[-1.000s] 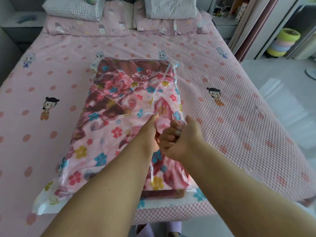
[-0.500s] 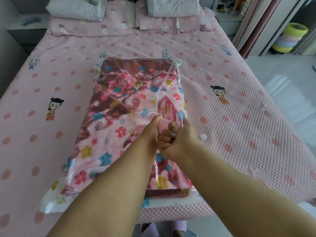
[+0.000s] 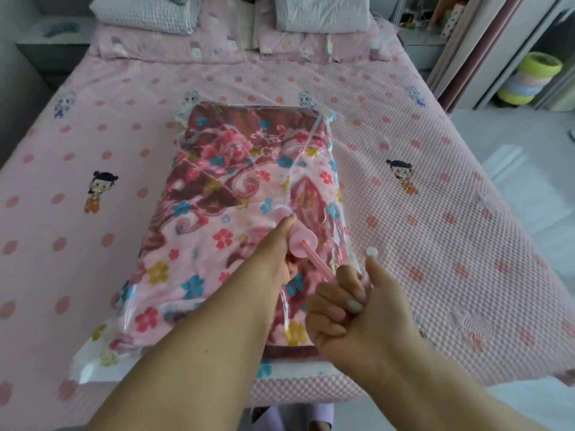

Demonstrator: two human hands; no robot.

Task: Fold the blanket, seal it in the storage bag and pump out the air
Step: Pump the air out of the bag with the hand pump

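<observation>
The bag (image 3: pixel 236 219) with the blanket (image 3: pixel 217 194) lies on the bed (image 3: pixel 435 213), long way from you toward the pillows. Your left hand (image 3: pixel 277 250) wraps the pump (image 3: pixel 303 242) on the bag. Your right hand (image 3: pixel 351 309) grips the rod (image 3: pixel 320 265), pulled toward you. The pump could tip off if you pull sideways. The little cap (image 3: pixel 371 251) sits right of the bag.

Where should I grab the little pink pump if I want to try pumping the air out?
Probably two grips. Wrap one hand round the pump body low down, from the left, as the left hand does, steadying it on the bag. With the other, grip the handle end of the thin rod, which slants toward you; the right hand holds it there.
</observation>
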